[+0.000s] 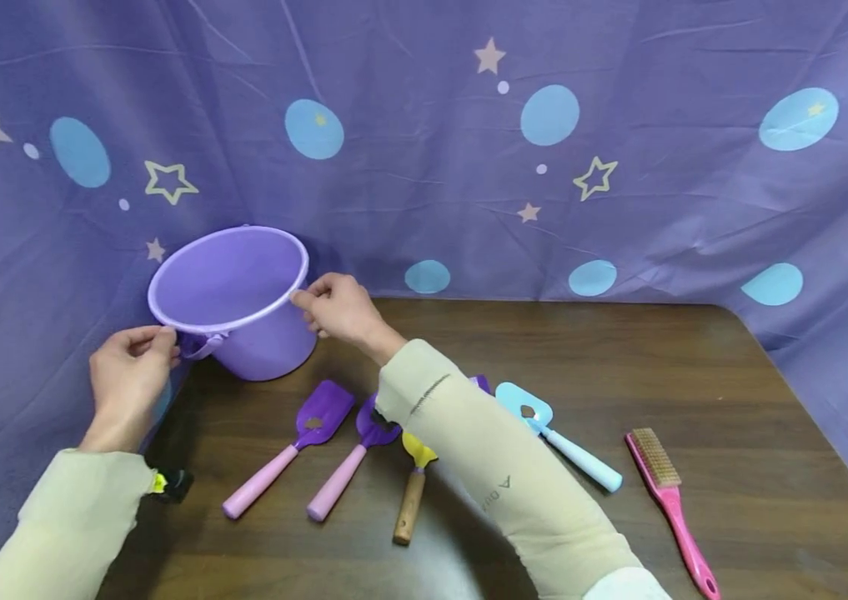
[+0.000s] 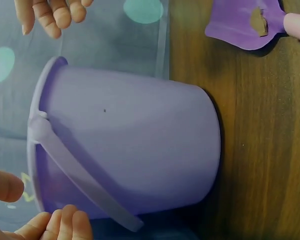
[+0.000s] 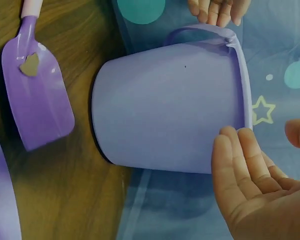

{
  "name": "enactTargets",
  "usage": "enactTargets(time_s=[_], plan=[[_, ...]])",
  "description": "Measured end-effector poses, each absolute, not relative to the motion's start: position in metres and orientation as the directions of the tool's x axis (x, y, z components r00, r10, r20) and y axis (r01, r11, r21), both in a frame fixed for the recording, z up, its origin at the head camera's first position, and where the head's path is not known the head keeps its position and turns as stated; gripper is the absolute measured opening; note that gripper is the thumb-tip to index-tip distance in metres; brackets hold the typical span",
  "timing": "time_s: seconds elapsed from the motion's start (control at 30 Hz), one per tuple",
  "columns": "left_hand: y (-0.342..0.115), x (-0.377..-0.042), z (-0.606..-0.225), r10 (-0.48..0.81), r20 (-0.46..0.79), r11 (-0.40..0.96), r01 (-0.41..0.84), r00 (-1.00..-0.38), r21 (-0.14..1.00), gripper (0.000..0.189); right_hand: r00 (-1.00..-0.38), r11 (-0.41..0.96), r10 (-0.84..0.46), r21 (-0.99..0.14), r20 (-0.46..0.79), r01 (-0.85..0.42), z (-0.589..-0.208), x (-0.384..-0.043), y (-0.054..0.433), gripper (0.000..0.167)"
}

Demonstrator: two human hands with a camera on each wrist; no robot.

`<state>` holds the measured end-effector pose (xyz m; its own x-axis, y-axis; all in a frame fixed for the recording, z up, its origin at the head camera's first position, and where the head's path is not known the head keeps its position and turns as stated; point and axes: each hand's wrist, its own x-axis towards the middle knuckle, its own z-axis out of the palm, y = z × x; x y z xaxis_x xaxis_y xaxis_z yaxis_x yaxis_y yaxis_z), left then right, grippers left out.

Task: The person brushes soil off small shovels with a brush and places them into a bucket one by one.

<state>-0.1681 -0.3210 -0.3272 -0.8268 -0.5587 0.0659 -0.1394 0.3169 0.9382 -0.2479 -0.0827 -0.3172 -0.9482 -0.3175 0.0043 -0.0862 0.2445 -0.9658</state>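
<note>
A purple bucket (image 1: pixel 266 346) stands upright at the table's far left corner, its mouth tipped into view and its handle (image 2: pixel 85 180) hanging down one side. My left hand (image 1: pixel 127 371) is at the near left of the rim. On the other side, my right hand (image 1: pixel 344 308) is at the rim's right edge. In the left wrist view, the left thumb (image 2: pixel 5 186) stands apart from the fingers, with the rim between them. The right fingers (image 3: pixel 247 160) lie over the bucket's side near the rim, and the right thumb is spread away. Whether either hand touches the bucket, I cannot tell.
Two purple toy shovels (image 1: pixel 326 408) with pink handles lie before the bucket. Beside them are a yellow tool (image 1: pixel 410 500) with a wooden handle and a light blue shovel (image 1: pixel 581 458). A pink brush (image 1: pixel 671 500) lies at right. Purple cloth (image 1: pixel 424 167) hangs behind the table.
</note>
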Motion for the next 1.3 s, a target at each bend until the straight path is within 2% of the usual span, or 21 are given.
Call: enactTargets(time_s=[0.13, 0.23, 0.43, 0.67, 0.93, 1.3], plan=[[-0.322, -0.175, -0.329, -0.582, -0.042, 0.065, -0.097, -0.812, 0.993, 0.003, -0.959, 0.122, -0.274, -0.992, -0.077, 0.045, -0.318, -0.252, -0.091, 0.021], [-0.324, -0.178, -0.33, -0.574, -0.098, -0.055, -0.081, -0.813, 0.995, 0.008, -0.962, 0.051, -0.243, -0.992, -0.123, 0.114, -0.32, -0.254, -0.096, 0.021], [-0.333, -0.179, -0.334, -0.485, -0.182, -0.199, -0.094, -0.856, 0.975, 0.014, -0.953, -0.067, -0.223, -0.972, -0.206, 0.226, -0.325, -0.251, -0.11, 0.021], [-0.334, -0.182, -0.334, -0.391, -0.248, -0.368, -0.096, -0.886, 0.925, 0.012, -0.938, -0.207, -0.242, -0.931, -0.25, 0.302, -0.331, -0.252, -0.116, 0.011], [-0.336, -0.189, -0.328, -0.259, -0.321, -0.512, -0.152, -0.911, 0.845, 0.016, -0.917, -0.325, -0.292, -0.873, -0.272, 0.363, -0.338, -0.259, -0.115, 0.01], [-0.335, -0.189, -0.324, -0.197, -0.325, -0.548, -0.171, -0.925, 0.819, 0.012, -0.897, -0.362, -0.331, -0.838, -0.294, 0.408, -0.342, -0.263, -0.118, 0.008]])
